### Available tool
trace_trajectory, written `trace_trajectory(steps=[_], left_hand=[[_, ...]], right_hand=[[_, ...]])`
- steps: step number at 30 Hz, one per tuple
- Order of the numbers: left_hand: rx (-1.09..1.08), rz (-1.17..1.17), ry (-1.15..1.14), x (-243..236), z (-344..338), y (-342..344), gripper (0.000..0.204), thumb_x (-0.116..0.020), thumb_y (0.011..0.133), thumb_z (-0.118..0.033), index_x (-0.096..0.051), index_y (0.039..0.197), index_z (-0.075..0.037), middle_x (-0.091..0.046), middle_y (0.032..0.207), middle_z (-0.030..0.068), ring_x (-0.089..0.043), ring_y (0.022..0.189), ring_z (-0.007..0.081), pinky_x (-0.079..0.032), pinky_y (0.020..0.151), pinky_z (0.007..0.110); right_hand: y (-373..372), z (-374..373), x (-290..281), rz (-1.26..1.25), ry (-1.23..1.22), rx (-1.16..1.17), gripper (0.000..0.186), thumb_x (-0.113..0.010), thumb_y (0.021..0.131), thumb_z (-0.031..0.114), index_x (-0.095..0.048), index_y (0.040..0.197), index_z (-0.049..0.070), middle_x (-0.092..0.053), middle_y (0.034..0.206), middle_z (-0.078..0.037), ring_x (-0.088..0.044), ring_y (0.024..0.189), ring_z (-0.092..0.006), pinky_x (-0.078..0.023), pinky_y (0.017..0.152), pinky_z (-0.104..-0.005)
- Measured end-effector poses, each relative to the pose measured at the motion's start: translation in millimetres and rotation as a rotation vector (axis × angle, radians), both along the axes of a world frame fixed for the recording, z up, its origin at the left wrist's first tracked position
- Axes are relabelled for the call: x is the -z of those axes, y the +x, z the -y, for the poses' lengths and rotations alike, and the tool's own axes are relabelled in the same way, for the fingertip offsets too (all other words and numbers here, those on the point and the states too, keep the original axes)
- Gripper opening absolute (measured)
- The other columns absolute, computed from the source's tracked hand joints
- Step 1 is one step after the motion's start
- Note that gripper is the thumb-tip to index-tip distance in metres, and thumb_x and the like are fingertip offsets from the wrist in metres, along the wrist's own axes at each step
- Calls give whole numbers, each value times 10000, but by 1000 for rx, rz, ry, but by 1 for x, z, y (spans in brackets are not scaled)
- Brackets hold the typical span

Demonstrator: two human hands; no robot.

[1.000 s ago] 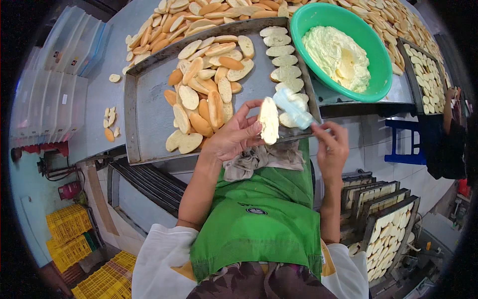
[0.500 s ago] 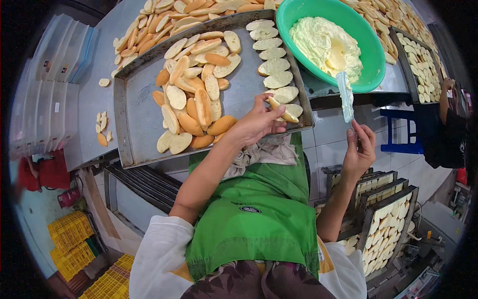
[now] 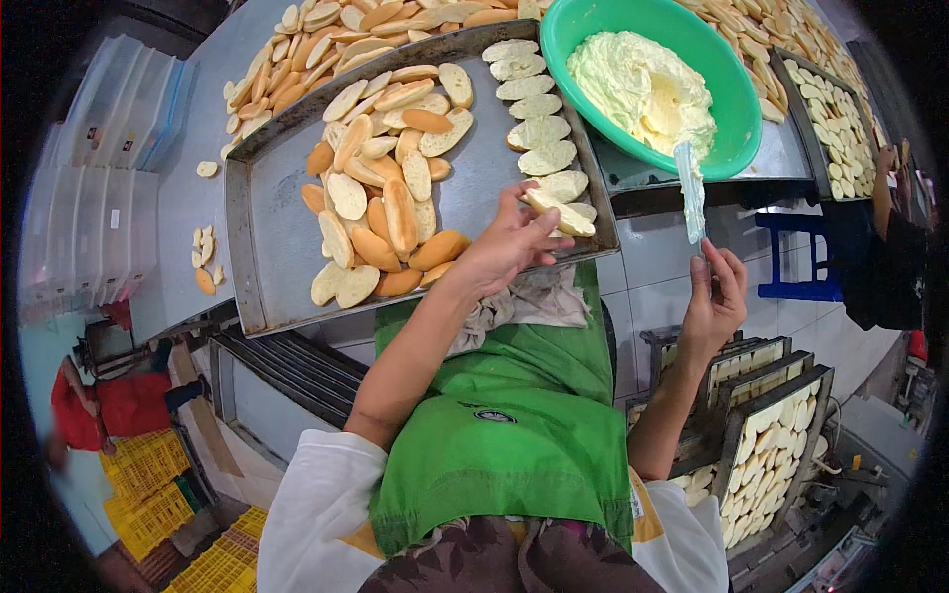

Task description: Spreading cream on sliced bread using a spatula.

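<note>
My left hand (image 3: 519,237) grips an oval bread slice (image 3: 559,214) with a pale spread on it, at the front right of a metal tray (image 3: 272,198), where a column of flat bread slices (image 3: 547,158) lies along the right side. Loose bread halves (image 3: 381,222), some crust up, some cut side up, fill the middle of that tray. My right hand (image 3: 714,292) holds a light blue spatula (image 3: 691,193) by its handle, its cream-smeared blade upright just at the rim of a green bowl (image 3: 737,119) of pale yellow cream (image 3: 633,89).
Bread piles (image 3: 331,35) cover the back of the table. Another filled tray (image 3: 830,133), a co-worker's arm (image 3: 882,193) and a blue stool (image 3: 796,257) are right. Left are clear bins (image 3: 99,148), yellow crates (image 3: 138,474) and a red-clothed person (image 3: 124,405). Trays (image 3: 761,455) stand lower right.
My left hand has moved right and up, lowering the slice to the column. The spatula has left the slice and risen toward the bowl. A red-clothed person has appeared at left.
</note>
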State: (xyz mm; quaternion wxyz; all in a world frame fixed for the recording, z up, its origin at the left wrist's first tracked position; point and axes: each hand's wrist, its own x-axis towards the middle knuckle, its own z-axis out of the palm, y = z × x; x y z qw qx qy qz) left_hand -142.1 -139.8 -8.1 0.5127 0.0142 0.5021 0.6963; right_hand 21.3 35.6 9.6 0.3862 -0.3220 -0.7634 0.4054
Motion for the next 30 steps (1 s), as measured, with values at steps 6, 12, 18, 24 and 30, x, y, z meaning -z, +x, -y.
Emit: trace_trajectory(steps=[6, 12, 18, 24, 30], left_hand=[[-114, -526, -234, 5, 40, -5, 477, -533, 865, -159, -233, 1232, -107, -522, 1062, 86, -546, 833, 124, -422, 582, 213], [128, -861, -473, 15, 63, -3, 324, -580, 799, -35, -410, 1074, -20, -546, 985, 82, -557, 766, 113, -455, 573, 223], [223, -853, -573, 16, 74, -9, 167, -585, 778, 1, -513, 928, 19, -570, 904, 75, -569, 731, 103, -464, 525, 222], [189, -798, -548, 5, 77, -19, 98, -544, 783, -30, -537, 869, 17, -604, 790, 121, -598, 722, 201, -473, 631, 308], [138, -1028, -527, 1, 104, -49, 168, -571, 776, -84, -532, 930, -28, -588, 851, 119, -572, 765, 223, -450, 685, 317]], right_hand=[[6, -3, -3, -7, -50, 38, 225, -633, 759, 0, -658, 977, 52, -541, 955, -60, -524, 863, -127, -439, 706, -231], [4, -2, 2, -11, -52, 27, 222, -633, 758, -3, -656, 973, 46, -539, 965, -68, -526, 878, -126, -445, 716, -233], [1, 3, 3, 15, -46, 19, 227, -639, 755, -1, -658, 974, 53, -543, 956, -54, -519, 860, -115, -431, 686, -220], [-4, 8, 1, 14, -61, -9, 217, -624, 771, 8, -658, 980, 56, -544, 951, -47, -512, 820, -98, -415, 661, -209], [-2, -9, -4, 10, 26, -30, 222, -608, 787, 14, -650, 1001, 53, -550, 948, -42, -498, 781, -79, -394, 628, -196]])
